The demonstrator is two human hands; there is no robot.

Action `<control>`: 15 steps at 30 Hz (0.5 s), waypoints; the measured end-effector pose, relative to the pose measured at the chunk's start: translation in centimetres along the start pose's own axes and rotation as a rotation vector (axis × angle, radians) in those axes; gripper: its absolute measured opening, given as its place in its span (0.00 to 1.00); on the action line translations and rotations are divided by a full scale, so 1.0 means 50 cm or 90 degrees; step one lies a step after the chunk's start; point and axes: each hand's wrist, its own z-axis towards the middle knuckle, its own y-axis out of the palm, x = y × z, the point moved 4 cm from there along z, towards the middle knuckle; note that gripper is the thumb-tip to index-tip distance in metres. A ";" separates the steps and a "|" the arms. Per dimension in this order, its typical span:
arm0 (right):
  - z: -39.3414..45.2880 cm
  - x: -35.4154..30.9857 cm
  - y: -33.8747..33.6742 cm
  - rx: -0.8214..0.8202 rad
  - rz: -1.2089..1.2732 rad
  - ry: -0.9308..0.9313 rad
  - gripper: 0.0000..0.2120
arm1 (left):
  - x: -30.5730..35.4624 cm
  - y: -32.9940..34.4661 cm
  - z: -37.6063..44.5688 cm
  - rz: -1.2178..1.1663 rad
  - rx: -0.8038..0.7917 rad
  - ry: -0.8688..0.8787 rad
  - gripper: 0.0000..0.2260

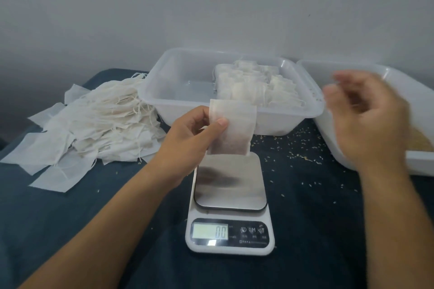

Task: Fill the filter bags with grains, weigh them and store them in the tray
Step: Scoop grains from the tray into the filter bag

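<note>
My left hand (195,129) pinches a white filter bag (234,129) by its left edge and holds it upright above the kitchen scale (230,204). The scale's steel plate is bare and its display reads 0.0. My right hand (366,115) hovers blurred over the near edge of the white grain container (418,162) at the right, fingers loosely spread, holding nothing I can see. Behind the scale stands a clear plastic tray (164,101) with several filled bags (258,84) packed in its right half.
A heap of flat unfilled filter bags (94,129) lies at the left on the dark blue cloth. Loose grains (300,145) are scattered on the cloth between scale, tray and grain container. A grey wall rises behind.
</note>
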 end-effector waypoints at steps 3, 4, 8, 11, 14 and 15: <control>-0.059 -0.044 0.111 -0.332 0.212 0.077 0.16 | -0.002 0.009 -0.005 -0.018 -0.014 0.007 0.05; -0.078 -0.048 0.136 -0.388 0.235 0.083 0.15 | -0.003 0.010 -0.007 -0.020 -0.015 0.013 0.05; -0.102 -0.039 0.164 -0.373 0.302 0.092 0.07 | -0.007 0.012 -0.010 0.020 -0.033 0.034 0.04; -0.103 -0.031 0.157 -0.377 0.316 0.086 0.04 | -0.010 0.002 -0.009 0.039 -0.044 0.012 0.05; -0.109 -0.028 0.155 -0.420 0.344 0.123 0.04 | -0.012 -0.013 -0.006 0.037 -0.067 -0.044 0.09; -0.112 -0.026 0.158 -0.436 0.342 0.140 0.04 | -0.014 -0.017 -0.006 0.045 -0.081 -0.067 0.10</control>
